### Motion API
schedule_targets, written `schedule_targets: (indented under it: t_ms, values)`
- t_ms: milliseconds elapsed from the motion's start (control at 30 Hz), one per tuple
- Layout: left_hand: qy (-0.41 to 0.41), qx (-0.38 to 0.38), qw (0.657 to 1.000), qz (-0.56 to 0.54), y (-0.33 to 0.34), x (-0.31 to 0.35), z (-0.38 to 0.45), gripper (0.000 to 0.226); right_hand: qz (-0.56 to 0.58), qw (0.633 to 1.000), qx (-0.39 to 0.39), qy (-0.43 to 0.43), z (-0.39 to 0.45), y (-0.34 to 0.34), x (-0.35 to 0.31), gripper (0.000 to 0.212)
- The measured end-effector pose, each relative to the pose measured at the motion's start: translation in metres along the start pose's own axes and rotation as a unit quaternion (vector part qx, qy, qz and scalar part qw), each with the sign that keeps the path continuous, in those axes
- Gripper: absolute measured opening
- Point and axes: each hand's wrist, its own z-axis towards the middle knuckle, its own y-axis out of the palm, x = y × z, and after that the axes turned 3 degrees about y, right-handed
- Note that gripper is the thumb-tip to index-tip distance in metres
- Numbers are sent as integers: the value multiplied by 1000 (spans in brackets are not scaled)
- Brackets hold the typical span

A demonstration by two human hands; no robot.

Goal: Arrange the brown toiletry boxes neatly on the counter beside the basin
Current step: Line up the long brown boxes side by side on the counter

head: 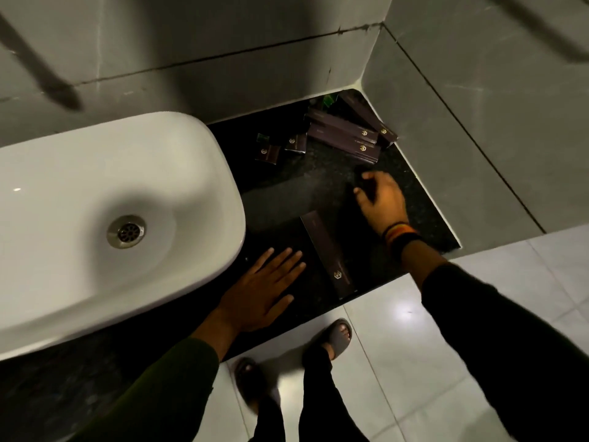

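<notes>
Brown boxes [345, 135] sit piled in the back corner of the black counter [424, 202], two small ones [282, 148] nearer the white basin [95, 218], which is empty. One long box [328, 255] lies near the front edge. Left hand [264, 291] rests flat, fingers spread, just beside it. Right hand [381, 199] hovers curled over something dark, can't tell if it's gripping.

A long brown box [328, 254] with a small gold emblem near its lower end lies flat by the front edge of the dark counter [287, 186], angled slightly. In the far corner, several long brown boxes [345, 135] sit jumbled and overlapping against the wall. Two small square brown boxes [280, 148] lie just beside that pile, toward the white basin [95, 202].
</notes>
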Motion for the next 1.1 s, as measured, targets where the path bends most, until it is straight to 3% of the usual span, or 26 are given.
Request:
schedule_targets:
  t_ms: [267,567,867,1100]
  values:
    - [-5,4,1000,20,11,-5,1,72,-195,969,-115,-101,133,10,-41,55]
    - [-10,4,1000,26,8,-2,2,74,-311,944,-85,-69,138,21,-33,65]
    - [-4,1,1000,-5,8,-3,0,70,-293,952,-78,-41,94,8,-26,55]
    - [-2,-5,1000,15,1,-1,1,69,-36,997,-34,56,-34,-4,6,51]
